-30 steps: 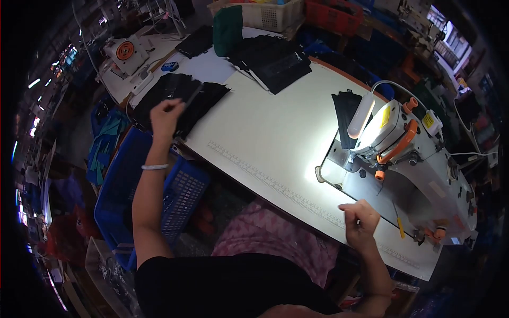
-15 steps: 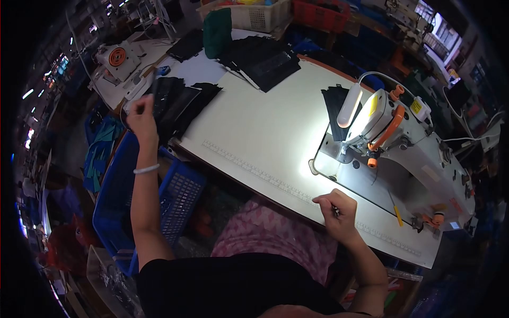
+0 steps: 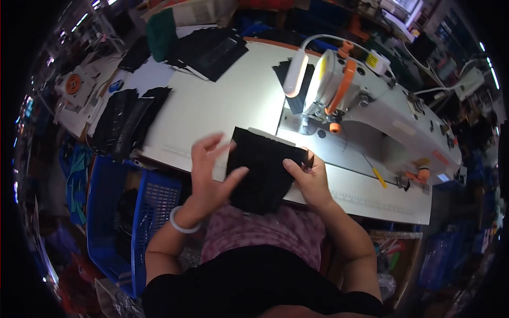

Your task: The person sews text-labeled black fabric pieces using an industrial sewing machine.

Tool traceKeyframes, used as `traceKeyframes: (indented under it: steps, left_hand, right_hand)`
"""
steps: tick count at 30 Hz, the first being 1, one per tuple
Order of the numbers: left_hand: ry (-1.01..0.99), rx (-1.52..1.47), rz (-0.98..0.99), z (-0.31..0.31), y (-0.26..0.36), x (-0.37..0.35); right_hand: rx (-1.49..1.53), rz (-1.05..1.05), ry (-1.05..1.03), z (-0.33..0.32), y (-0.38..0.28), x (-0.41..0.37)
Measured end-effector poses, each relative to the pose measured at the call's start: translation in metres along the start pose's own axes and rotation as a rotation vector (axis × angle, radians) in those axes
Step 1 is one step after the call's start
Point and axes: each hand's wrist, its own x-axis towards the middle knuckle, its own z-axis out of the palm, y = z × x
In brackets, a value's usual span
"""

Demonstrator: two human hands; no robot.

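A black fabric piece point(image 3: 260, 169) with a pale strip along its top edge hangs over the front edge of the white table point(image 3: 185, 119). My right hand point(image 3: 310, 177) grips its right side, thumb on top; something small and dark shows between the fingers. At its left edge, my left hand point(image 3: 212, 172) is slightly blurred, with fingers spread and thumb over the cloth. The sewing machine point(image 3: 339, 95) stands behind my right hand, its lamp point(image 3: 296, 73) lit. Dark cloth pieces point(image 3: 297, 98) lie beside the needle area.
Stacks of black pieces lie at the table's left end point(image 3: 124, 122) and back point(image 3: 212, 50). A green cloth item point(image 3: 161, 36) stands between them. A blue basket point(image 3: 154, 212) is below at left. A yellow-handled tool point(image 3: 379, 177) lies by the machine.
My left hand has come from the left stack to the front middle. A black piece is now between my hands, with my right hand holding it. The view has shifted to the right.
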Motion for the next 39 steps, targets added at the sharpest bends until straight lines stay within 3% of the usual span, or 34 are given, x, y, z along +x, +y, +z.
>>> traceKeyframes:
  steps: [3,4,7,8,9,11,13,15,17,26,30,32,35,39]
  left_hand:
    - [0.032,-0.966,-0.813,0.015,0.002,-0.001]
    - [0.017,-0.973,-0.82,0.017,0.004,-0.007]
    - [-0.344,-0.784,-0.886,0.014,0.011,-0.031]
    - [-0.364,-0.793,-0.893,0.017,0.016,-0.036]
    - [-0.35,-0.722,-0.661,0.019,0.02,-0.043]
    - [-0.316,-0.577,-0.209,0.021,0.029,-0.056]
    - [-0.402,-0.566,-0.232,0.023,0.03,-0.068]
    - [-0.536,-0.519,-0.241,0.024,0.029,-0.078]
    - [-0.545,-0.51,-0.214,0.029,0.027,-0.087]
    - [-0.509,-0.552,-0.149,0.042,0.02,-0.102]
    - [-0.603,-0.587,-0.246,0.037,0.026,-0.092]
    - [-0.643,-0.601,-0.291,0.033,0.028,-0.085]
    - [-0.897,-0.659,-0.532,0.025,0.026,-0.077]
    - [-0.796,-0.764,-0.495,0.027,0.026,-0.066]
  right_hand:
    - [-0.132,-0.019,-0.046,-0.027,-0.003,-0.023]
    - [-0.25,-0.023,-0.062,-0.033,-0.005,-0.03]
    - [-0.536,-0.084,-0.037,-0.038,-0.01,-0.056]
    - [-0.708,-0.148,-0.017,-0.038,-0.012,-0.068]
    - [-0.881,-0.206,-0.001,-0.039,-0.01,-0.08]
    - [-0.827,-0.21,0.051,-0.037,0.007,-0.105]
    - [-0.726,-0.281,0.129,-0.036,0.027,-0.122]
    - [-0.774,-0.315,0.082,-0.046,0.041,-0.126]
    - [-0.872,-0.42,-0.026,-0.054,0.053,-0.126]
    - [-1.028,-0.703,0.02,-0.052,0.061,-0.123]
    - [-1.104,-0.559,-0.086,-0.052,0.047,-0.124]
    - [-1.0,-0.379,-0.067,-0.044,0.037,-0.123]
    - [-0.866,-0.234,-0.074,-0.044,0.031,-0.121]
    - [-0.645,-0.081,-0.054,-0.042,0.017,-0.115]
